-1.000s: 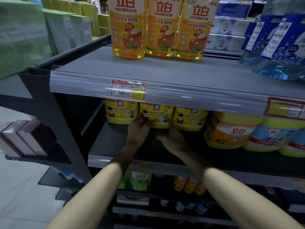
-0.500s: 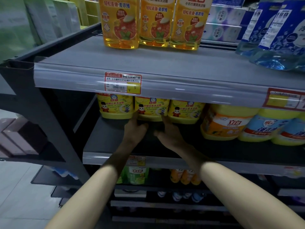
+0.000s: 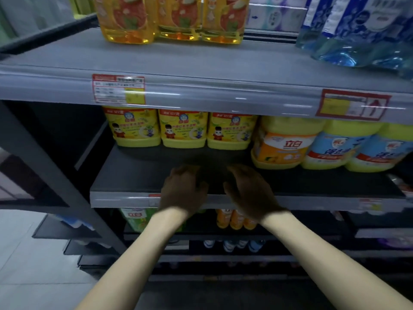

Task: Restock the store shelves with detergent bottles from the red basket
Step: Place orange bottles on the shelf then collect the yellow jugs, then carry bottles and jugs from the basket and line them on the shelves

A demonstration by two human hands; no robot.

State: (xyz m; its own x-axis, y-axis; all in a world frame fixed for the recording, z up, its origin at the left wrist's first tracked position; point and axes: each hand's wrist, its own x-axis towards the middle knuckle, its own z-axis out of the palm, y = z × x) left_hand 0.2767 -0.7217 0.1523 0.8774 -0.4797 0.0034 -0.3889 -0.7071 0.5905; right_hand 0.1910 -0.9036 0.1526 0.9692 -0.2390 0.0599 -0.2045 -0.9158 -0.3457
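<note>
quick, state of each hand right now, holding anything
Left hand: open, fingers loosely curled, holding nothing.
Right hand: open, fingers loosely curled, holding nothing.

The three yellow detergent bottles (image 3: 183, 130), just above centre toward 11 o'clock, are opaque glossy plastic with slick printed labels. The lower shelf (image 3: 138, 175) under them looks dark, smooth and matt. The upper shelf (image 3: 201, 61) is matt grey. Its front strip (image 3: 223, 101) is clear shiny plastic over a paper price tag (image 3: 118, 89) at 10 o'clock. The amber bottles (image 3: 178, 19) at 12 o'clock and the blue bottles (image 3: 357, 41) at 2 o'clock are translucent, glossy plastic.
</note>
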